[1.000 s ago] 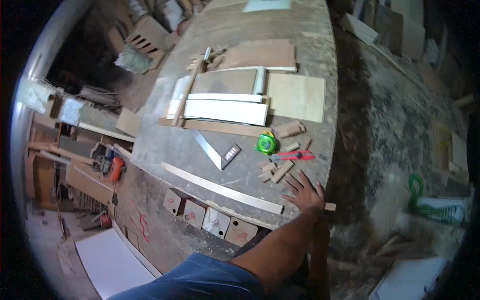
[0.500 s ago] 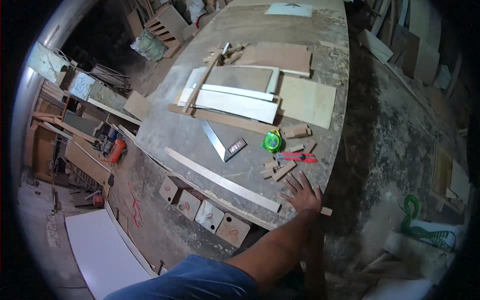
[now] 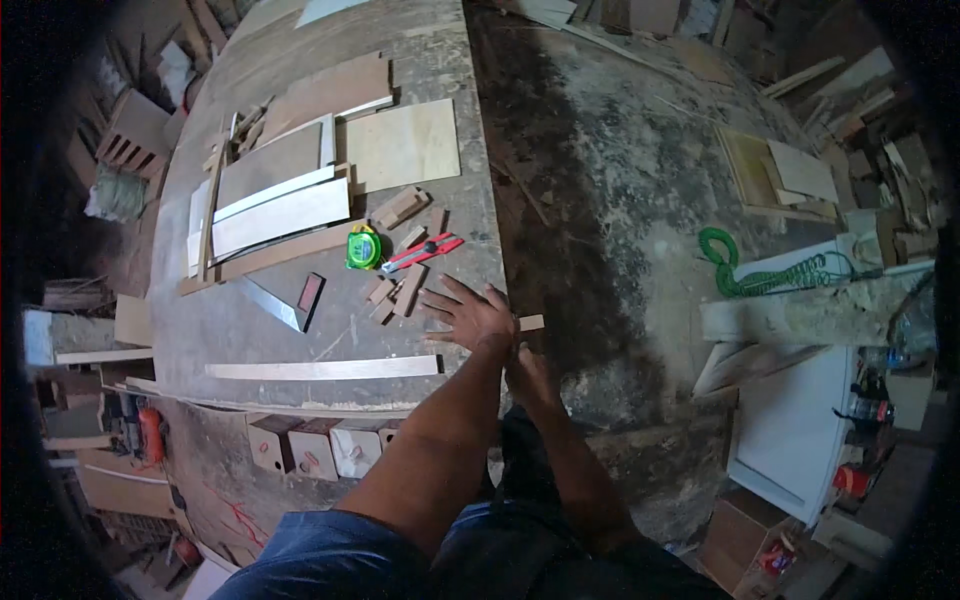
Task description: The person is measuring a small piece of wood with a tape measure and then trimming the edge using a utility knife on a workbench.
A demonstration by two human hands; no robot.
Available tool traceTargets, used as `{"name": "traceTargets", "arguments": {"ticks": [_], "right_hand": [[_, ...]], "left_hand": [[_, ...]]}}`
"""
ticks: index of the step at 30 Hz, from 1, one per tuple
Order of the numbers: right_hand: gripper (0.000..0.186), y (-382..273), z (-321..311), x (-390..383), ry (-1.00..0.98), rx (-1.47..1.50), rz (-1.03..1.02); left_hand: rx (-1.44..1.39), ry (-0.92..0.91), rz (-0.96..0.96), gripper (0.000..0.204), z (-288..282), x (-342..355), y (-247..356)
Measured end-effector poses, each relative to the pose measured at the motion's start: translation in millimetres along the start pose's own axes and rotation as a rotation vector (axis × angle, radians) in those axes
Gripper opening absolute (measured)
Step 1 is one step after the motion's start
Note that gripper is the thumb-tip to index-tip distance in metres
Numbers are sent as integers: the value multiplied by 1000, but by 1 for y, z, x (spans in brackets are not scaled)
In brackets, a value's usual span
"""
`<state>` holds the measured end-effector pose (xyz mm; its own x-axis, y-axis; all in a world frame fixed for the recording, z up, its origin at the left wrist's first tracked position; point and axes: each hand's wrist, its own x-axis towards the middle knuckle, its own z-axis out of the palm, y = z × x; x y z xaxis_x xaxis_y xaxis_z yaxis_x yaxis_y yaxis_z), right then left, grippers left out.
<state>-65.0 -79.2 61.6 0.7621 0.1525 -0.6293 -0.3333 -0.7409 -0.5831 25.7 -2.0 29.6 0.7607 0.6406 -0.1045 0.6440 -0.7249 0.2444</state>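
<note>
My left hand (image 3: 470,315) lies with fingers spread at the worktable's right edge (image 3: 480,140). Just below it is my right hand (image 3: 530,365), its fingers mostly hidden behind the left hand. A small wooden piece (image 3: 530,323) juts past the edge beside my hands; whether either hand grips it is hidden. Loose wood blocks (image 3: 408,292) sit ahead of my left fingers, with a red utility knife (image 3: 430,250) and green tape measure (image 3: 360,250) beyond. A metal square (image 3: 290,310) lies to the left, and a long pale strip (image 3: 320,366) runs along the near edge.
Stacked boards (image 3: 280,220) and a plywood sheet (image 3: 400,145) occupy the table's far part. To the right are a coiled green hose (image 3: 740,280), a white panel (image 3: 785,420) and leaning boards (image 3: 800,175). An orange machine (image 3: 150,435) and scrap wood are at the left.
The head view has swung rightward, shifting the table leftward in the picture and showing more floor on the right. My hands have stayed at the same spot on the table edge.
</note>
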Motion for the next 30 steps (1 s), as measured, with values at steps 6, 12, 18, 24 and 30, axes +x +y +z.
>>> {"name": "traceTargets", "arguments": {"ticks": [6,12,18,24,30], "right_hand": [[31,-27,41,-76,207,-109,204],[45,8,22,5,141,170,-83],[29,-28,34,-68,212,46,319],[39,31,44,8,312,-214,-87],[42,-26,41,-80,65,-38,275]], "left_hand": [[-11,6,-24,82,0,17,-22],[6,6,-2,78,6,1,-7],[-10,-46,-24,79,-3,12,-13],[-18,-39,8,80,8,-7,4],[17,-71,-21,81,-4,7,-8]]}}
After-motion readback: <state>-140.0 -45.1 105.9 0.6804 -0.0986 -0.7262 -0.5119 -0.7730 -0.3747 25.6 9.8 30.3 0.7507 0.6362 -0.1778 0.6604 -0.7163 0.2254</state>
